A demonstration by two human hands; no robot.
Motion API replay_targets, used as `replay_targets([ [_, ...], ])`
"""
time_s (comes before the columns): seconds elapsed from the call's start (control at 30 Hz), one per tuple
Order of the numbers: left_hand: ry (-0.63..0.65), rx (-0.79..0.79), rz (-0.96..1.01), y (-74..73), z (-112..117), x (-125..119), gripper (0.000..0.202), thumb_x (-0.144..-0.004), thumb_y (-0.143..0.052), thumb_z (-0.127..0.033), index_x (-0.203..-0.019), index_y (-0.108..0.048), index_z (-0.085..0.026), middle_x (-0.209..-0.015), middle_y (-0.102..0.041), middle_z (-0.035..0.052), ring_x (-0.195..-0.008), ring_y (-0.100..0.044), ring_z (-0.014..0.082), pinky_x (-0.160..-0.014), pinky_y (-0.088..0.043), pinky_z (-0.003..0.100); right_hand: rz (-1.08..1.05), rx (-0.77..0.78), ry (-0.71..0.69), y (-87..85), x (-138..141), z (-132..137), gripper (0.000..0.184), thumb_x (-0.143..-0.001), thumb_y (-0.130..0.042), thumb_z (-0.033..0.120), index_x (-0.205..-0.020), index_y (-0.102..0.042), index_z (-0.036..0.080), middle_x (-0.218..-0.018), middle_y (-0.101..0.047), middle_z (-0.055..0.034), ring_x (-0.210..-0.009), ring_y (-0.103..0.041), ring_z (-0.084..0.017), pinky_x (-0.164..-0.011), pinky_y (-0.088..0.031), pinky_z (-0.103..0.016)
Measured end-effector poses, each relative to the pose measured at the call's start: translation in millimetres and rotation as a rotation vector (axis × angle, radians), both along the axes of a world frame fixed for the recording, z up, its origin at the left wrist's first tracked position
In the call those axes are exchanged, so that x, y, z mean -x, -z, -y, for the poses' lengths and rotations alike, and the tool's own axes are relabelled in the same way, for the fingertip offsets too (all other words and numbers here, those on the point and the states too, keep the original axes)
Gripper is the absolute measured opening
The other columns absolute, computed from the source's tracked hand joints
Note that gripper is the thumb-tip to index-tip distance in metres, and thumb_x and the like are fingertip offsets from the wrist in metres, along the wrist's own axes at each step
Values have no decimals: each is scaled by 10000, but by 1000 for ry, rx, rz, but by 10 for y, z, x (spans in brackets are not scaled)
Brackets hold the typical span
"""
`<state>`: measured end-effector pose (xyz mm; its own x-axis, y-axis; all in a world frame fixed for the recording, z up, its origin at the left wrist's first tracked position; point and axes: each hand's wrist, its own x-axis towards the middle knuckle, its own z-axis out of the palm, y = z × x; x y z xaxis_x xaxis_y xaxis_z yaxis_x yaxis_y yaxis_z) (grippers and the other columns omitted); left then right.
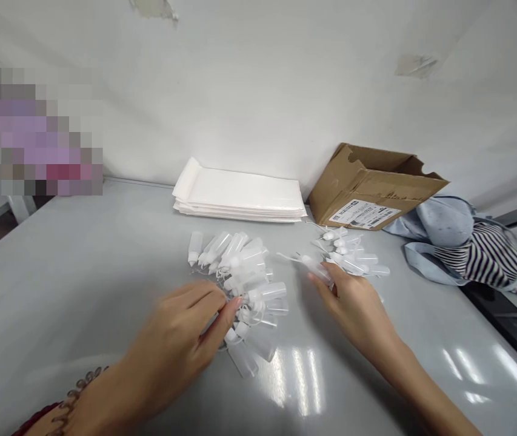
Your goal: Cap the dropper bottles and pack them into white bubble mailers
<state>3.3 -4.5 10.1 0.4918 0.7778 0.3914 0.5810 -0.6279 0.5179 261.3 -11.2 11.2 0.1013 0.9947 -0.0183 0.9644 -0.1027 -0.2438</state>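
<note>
Small clear plastic needle-tip squeeze bottles with white caps lie in a loose pile [244, 260] at the middle of the table. My left hand [190, 327] reaches into the near left side of this pile, thumb and forefinger pinched at the nozzle end of one bottle [267, 292]; motion blurs the hand a little. To the right, my right hand [349, 297] grips another needle-tip bottle [315, 267] by its body. Its thin metal needle and white cap strap point left, away from the fingers. Beyond that hand lies a smaller group of similar bottles [351, 261].
White padded envelopes [244, 189] are stacked against the wall. An open cardboard box [335, 184] with a label stands tilted at the back right. Beside it lie a light-blue bag and striped cloth [480, 248]. A dark strip [508, 321] runs along the grey table's [80, 260] right edge.
</note>
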Motion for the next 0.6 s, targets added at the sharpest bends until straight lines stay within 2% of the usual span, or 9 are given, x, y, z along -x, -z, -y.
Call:
replay_targets([
  [0.13,0,-10,30,-23,11,-11,192,-943,-488,-174,-766,-561,-162,-669,-573,-17,-586,-508,109,-569,-389,252,-28,-328,-199,39,46,70,338,-956,-432,368,-984,-612,83,-526,-589,-2,-410,-531,-145,-415,-349,-233],
  [0.2,-6,-21,55,-28,20,-17,89,-938,-507,-182,-892,-580,-166,-733,-611,-17,-631,-555,104,-603,-424,234,7,-491,-305,51,94,109,297,-968,-421,309,-985,-602,74,-589,-607,-18,-421,-522,-126,-412,-349,-231],
  [0.27,-5,-26,75,-31,27,-22,85,-935,-526,-205,-996,-573,-169,-785,-634,-16,-673,-590,100,-636,-450,215,54,-597,-387,50,150,143,228,-962,-441,234,-999,-595,71,-624,-602,-23,-457,-525,-121,-429,-357,-232],
  [0.4,68,29,84,-44,36,-33,97,-928,-545,-222,-1008,-575,-178,-764,-634,-26,-665,-600,92,-630,-459,195,123,-711,-487,27,232,194,145,-912,-514,120,-1022,-585,56,-595,-556,-7,-478,-496,-117,-454,-368,-235],
  [0.6,198,133,118,-79,54,-45,80,-922,-525,-150,-914,-585,-203,-716,-631,-46,-624,-583,83,-604,-448,186,142,-743,-560,4,244,218,211,-865,-509,28,-1070,-556,34,-612,-571,-27,-496,-489,-127,-471,-396,-252],
])
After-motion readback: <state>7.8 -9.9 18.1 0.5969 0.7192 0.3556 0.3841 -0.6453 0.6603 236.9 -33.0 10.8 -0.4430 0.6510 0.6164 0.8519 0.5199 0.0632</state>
